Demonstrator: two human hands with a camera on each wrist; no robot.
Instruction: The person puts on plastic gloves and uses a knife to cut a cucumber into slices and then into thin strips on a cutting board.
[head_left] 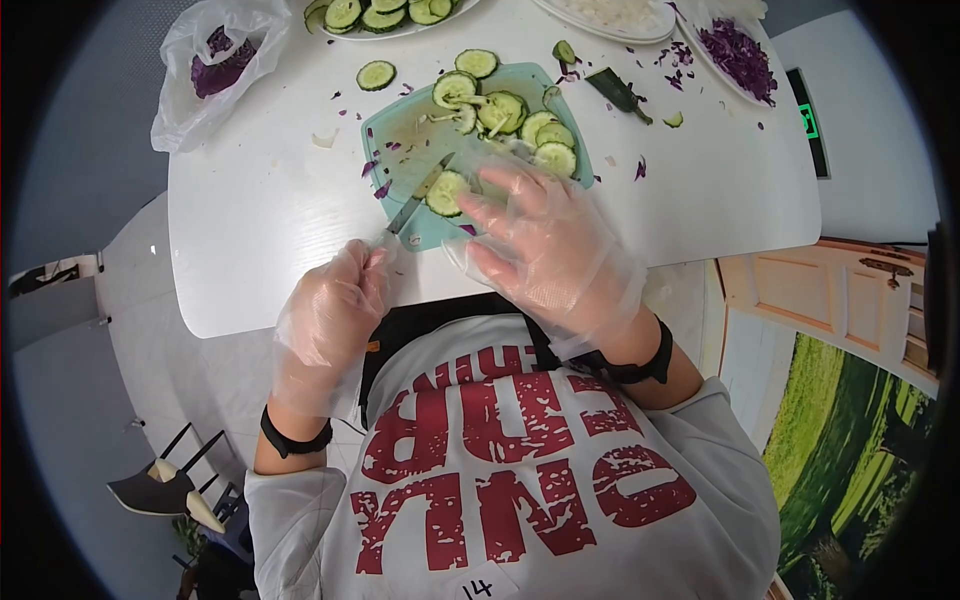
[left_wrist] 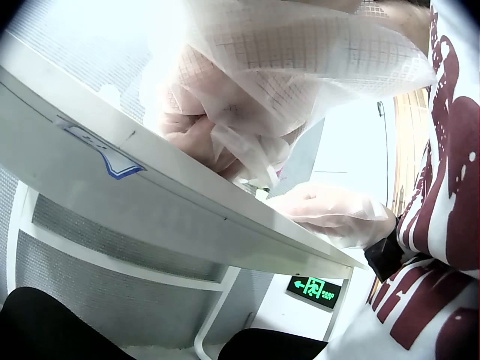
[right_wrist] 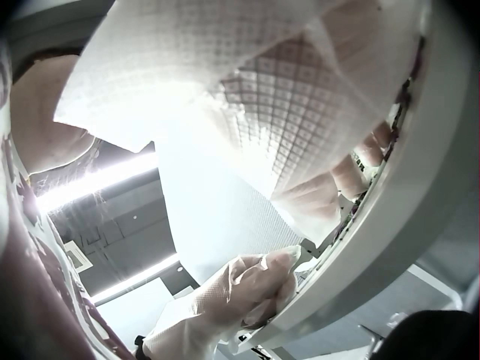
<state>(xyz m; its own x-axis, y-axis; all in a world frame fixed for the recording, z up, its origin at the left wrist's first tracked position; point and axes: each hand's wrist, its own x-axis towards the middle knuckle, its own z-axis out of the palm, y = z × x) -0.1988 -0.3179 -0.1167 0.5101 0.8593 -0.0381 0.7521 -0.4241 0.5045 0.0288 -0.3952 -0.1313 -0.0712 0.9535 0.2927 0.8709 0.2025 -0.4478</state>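
Observation:
My left hand (head_left: 335, 300), in a clear plastic glove, grips a small knife (head_left: 410, 207) at the near left of a teal cutting board (head_left: 395, 135). The knife's blade lies slanted over the board, its handle hidden in the fist. My gloved right hand (head_left: 550, 235) reaches over the board's near right side with fingers spread. Its fingertips are right beside a cucumber slice (head_left: 446, 193), which lies by the blade. More cucumber slices (head_left: 503, 112) are scattered over the board's far and right parts. In the right wrist view, the right hand's fingers (right_wrist: 349, 178) extend low over the tabletop.
On the white table (head_left: 250, 230) lie a loose cucumber slice (head_left: 376, 75) and a cucumber end piece (head_left: 617, 92). Around the back stand a plate of cucumber slices (head_left: 385, 20), a plate of pale shreds (head_left: 610, 15), shredded purple cabbage (head_left: 738, 58) and a plastic bag (head_left: 185, 110) holding purple cabbage.

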